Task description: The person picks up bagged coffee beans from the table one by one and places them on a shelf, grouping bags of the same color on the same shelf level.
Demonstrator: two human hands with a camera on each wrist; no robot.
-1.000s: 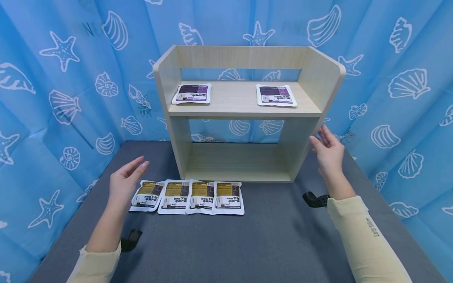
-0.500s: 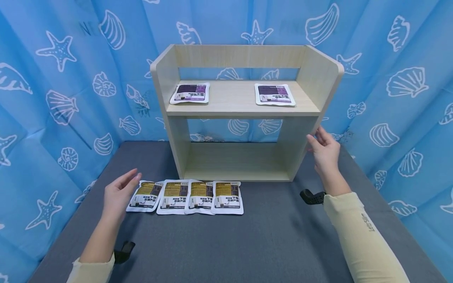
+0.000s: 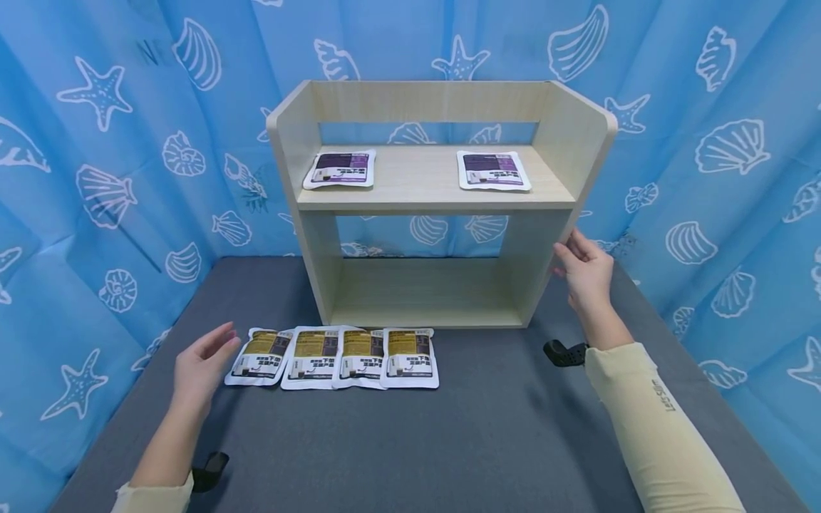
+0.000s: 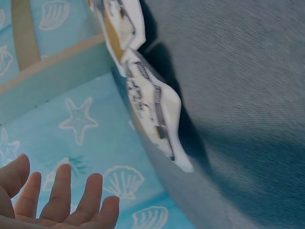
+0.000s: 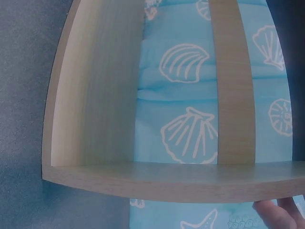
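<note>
Blue shell-print curtain (image 3: 385, 28) surrounds one grey table (image 3: 410, 449). On it stands one two-tier wooden shelf (image 3: 430, 209), its upper tier holding two purple packets (image 3: 340, 169), one at the left end, one toward the right. Two hands show: the right hand (image 3: 589, 278), fingers loosely bent, at the shelf's right side panel; the left hand (image 3: 202, 363), fingers spread, just left of four gold packets (image 3: 410, 358) lying in a row on the table before the shelf.

The person wears a pale yellow left sleeve (image 3: 154, 496) and a matching right sleeve (image 3: 661, 434) with small dark lettering (image 3: 663, 395); black curved wrist piece (image 3: 210, 472) at each cuff.
</note>
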